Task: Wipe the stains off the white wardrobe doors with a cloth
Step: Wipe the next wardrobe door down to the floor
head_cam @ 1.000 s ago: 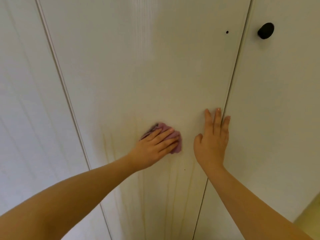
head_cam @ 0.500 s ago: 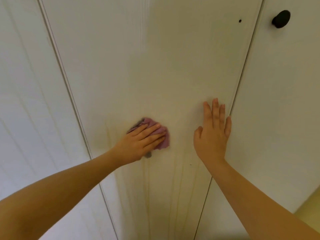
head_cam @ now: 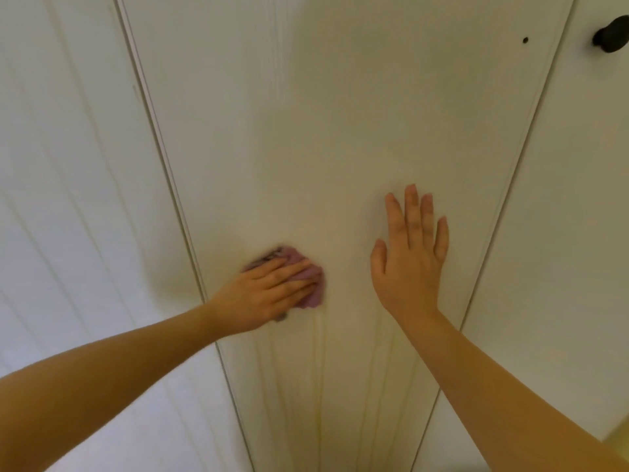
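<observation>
A white wardrobe door (head_cam: pixel 340 131) fills the middle of the view. Thin yellowish drip stains (head_cam: pixel 318 386) run down its lower part. My left hand (head_cam: pixel 265 291) presses a crumpled purple cloth (head_cam: pixel 311 284) flat against the door near its left edge, fingers stretched over the cloth. My right hand (head_cam: pixel 410 260) lies flat on the same door to the right of the cloth, fingers straight and pointing up, holding nothing.
A second white door (head_cam: pixel 68 199) stands on the left, a third (head_cam: pixel 561 233) on the right with a black round knob (head_cam: pixel 612 34). A small dark hole (head_cam: pixel 525 39) marks the middle door's upper right. Narrow gaps separate the doors.
My left hand has slid the cloth leftward across the door, toward its left edge. My right hand has stayed pressed on the door in about the same place.
</observation>
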{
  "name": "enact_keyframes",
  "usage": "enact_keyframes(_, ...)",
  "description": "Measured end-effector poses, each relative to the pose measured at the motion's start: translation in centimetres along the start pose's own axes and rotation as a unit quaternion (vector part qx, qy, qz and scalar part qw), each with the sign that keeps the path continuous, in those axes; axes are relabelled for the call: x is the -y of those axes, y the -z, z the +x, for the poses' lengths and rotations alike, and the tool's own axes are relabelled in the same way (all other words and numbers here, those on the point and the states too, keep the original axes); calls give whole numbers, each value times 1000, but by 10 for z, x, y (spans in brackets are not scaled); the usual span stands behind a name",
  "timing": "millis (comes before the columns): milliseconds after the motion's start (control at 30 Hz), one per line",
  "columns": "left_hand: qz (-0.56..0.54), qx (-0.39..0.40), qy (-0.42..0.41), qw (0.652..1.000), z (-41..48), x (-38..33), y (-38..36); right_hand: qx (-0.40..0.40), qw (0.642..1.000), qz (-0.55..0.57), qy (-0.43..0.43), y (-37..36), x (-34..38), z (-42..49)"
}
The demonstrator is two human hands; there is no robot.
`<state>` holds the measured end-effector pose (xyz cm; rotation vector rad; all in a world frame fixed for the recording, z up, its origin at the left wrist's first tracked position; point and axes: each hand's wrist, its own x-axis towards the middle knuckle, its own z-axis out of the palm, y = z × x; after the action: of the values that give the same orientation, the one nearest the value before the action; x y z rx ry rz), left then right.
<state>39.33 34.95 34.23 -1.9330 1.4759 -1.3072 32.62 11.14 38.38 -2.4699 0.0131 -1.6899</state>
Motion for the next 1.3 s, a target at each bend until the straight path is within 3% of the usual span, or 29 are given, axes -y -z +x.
enact_keyframes(100, 35, 8, 18, 999, -48, 30, 9, -3, 1000, 2, 2, -7, 13, 3)
enact_keyframes(200, -2, -7, 43, 999, -19, 4, -5, 1, 1000, -1, -3, -14, 15, 2)
enact_keyframes(300, -13, -7, 7, 1000, 3, -16, -6, -3, 1000, 7, -6, -18, 18, 1)
enact_keyframes(500, 26, 49, 0, 998, -100, 58, 24, -27, 999, 19, -22, -26, 24, 0)
enact_keyframes(733, -33, 0, -7, 999, -19, 10, 1, -56, 995, 40, -69, -32, 38, 2)
enact_keyframes(933, -7, 44, -17, 999, -112, 58, 22, -12, 997, 52, -62, -22, 33, 2)
enact_keyframes(1167, -81, -17, 23, 996, 12, -8, -5, -9, 997, 40, -65, -20, 35, 1)
enact_keyframes(1300, -20, -2, 20, 1000, -30, 17, 2, 22, 1000, 17, -12, -9, 19, 0)
